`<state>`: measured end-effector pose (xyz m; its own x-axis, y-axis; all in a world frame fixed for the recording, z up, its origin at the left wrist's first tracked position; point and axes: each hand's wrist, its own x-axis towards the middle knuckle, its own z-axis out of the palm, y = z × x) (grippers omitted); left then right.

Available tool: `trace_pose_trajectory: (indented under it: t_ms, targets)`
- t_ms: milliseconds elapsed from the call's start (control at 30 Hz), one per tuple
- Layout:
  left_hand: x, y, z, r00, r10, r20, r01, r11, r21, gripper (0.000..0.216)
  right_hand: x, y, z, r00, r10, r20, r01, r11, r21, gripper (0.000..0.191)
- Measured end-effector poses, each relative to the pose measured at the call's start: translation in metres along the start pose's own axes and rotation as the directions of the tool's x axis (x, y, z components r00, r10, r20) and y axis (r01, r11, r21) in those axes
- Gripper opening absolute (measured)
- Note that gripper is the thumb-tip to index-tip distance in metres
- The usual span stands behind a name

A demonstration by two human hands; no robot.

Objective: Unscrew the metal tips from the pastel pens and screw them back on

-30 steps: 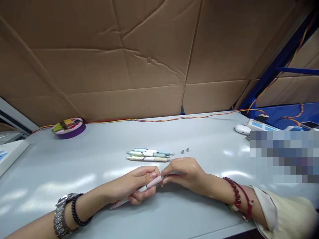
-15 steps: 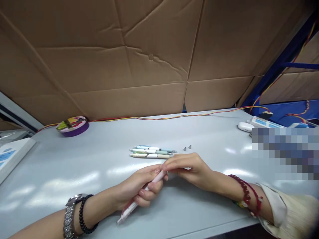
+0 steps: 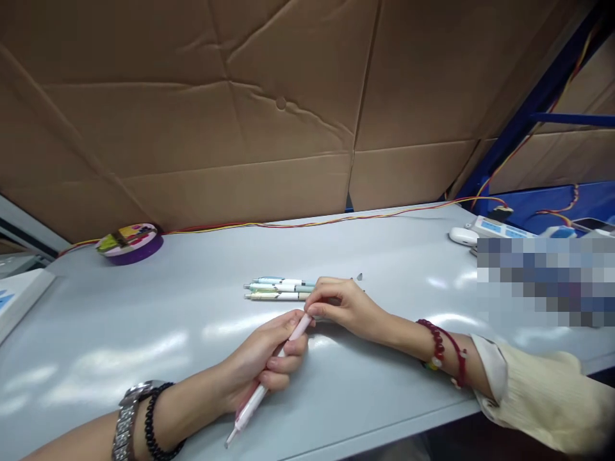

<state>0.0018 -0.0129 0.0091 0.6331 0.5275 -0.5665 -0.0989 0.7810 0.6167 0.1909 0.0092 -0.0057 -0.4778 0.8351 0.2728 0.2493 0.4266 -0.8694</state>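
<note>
My left hand is wrapped around a pale pink pen, which slants from lower left to upper right. A thin silvery end of the pen sticks out below the fist. At its upper end, my right hand pinches with thumb and fingertips; that end is mostly covered by the fingers. Just behind the right hand lie several pens side by side, in blue, green and cream with white; the hand covers their right ends. A small grey cone-shaped piece rests beyond the right knuckles.
A roll of purple tape lies at the table's back left. Red and yellow wires run along the back edge below a cardboard wall. At right are a white case, a power strip and a blurred-out patch. A white box stands left.
The right hand's fingers have drawn together into a pinch on the pen's upper end and now cover more of the lying pens. The whole view has shifted slightly.
</note>
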Motion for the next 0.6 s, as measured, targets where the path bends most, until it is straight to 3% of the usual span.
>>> trace_pose_trajectory:
  t_ms: [167,600]
  targets:
    - [0.0,0.0,-0.002,1.0,0.022,-0.011,-0.022,0.999,0.031,0.022,-0.003,0.002,-0.003,0.997,0.05,0.051,-0.059,0.979,0.196,0.016]
    - [0.001,0.003,-0.006,0.998,-0.039,0.054,0.034,0.994,0.101,0.016,-0.007,0.005,-0.013,0.994,0.072,0.076,-0.088,0.97,0.226,0.009]
